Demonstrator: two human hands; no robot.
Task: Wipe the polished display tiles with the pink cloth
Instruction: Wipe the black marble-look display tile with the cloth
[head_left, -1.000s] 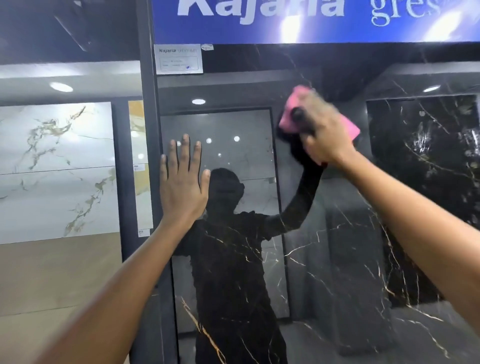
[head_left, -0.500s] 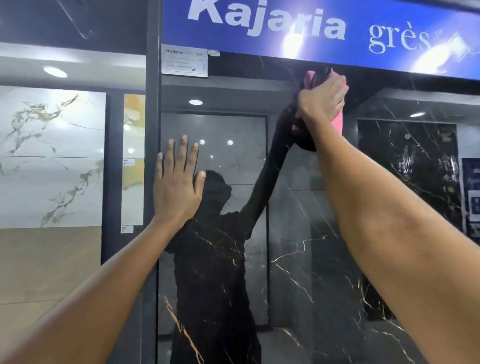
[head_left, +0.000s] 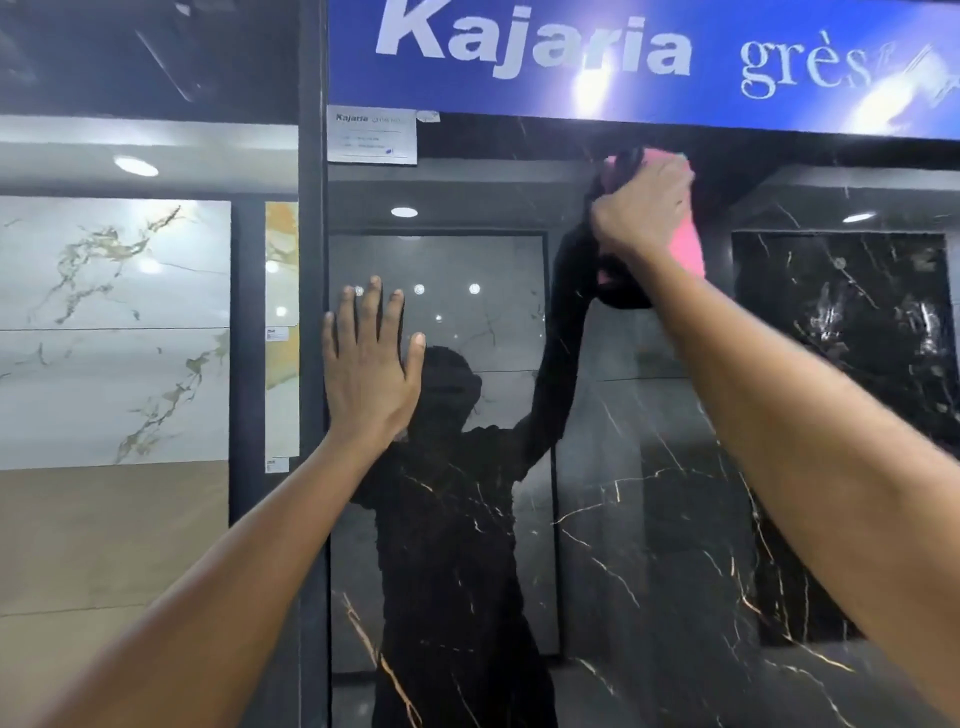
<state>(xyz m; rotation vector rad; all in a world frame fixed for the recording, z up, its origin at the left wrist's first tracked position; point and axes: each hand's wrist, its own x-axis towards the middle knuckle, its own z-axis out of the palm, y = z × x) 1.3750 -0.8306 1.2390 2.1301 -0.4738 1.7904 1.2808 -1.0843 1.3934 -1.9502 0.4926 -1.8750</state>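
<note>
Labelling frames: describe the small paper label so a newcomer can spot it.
Find the blue sign across the top. Just under its left end, a white paper label sits at the black tile's top-left corner, beside the dark post. It is the only white printed rectangle there.

A tile showroom.
Tall polished black marble display tile (head_left: 649, 519) under a blue "Kajaria" brand sign (head_left: 623, 57), a product label (head_left: 371, 135), and white veined tiles (head_left: 114, 332) mounted alongside.
</note>
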